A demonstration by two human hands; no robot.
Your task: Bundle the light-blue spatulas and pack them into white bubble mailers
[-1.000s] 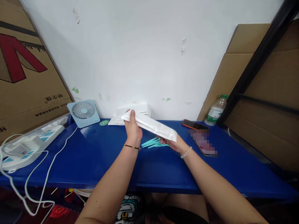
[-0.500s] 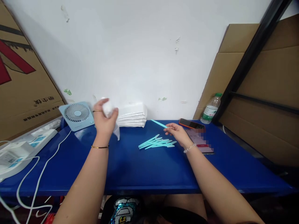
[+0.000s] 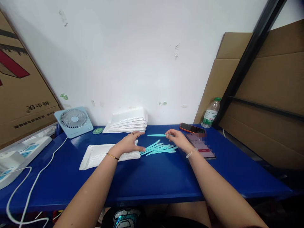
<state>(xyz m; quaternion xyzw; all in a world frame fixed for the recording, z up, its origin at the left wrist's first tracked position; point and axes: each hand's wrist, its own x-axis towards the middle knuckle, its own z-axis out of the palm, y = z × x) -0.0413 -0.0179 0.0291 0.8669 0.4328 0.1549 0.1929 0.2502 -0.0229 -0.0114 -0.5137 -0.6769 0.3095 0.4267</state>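
Note:
In my right hand is a slim turquoise stick, pinched at its right end and pointing left, roughly level. Below it lies a loose pile of similar turquoise sticks, some with a wider, flat end. My left hand is over the right end of a white padded envelope that lies flat on the table. Its thumb and fingers are apart and point right, the thumb close to the pile. Behind it, a stack of white padded envelopes rests by the wall.
A blue table carries a small fan and a green round disc at the left. On the right are two phones and a water bottle. A power strip with white cables borders the left edge.
My left hand has come down and right, and a white envelope now lies flat beneath it. The stick in my right hand has turned from slanted to nearly level.

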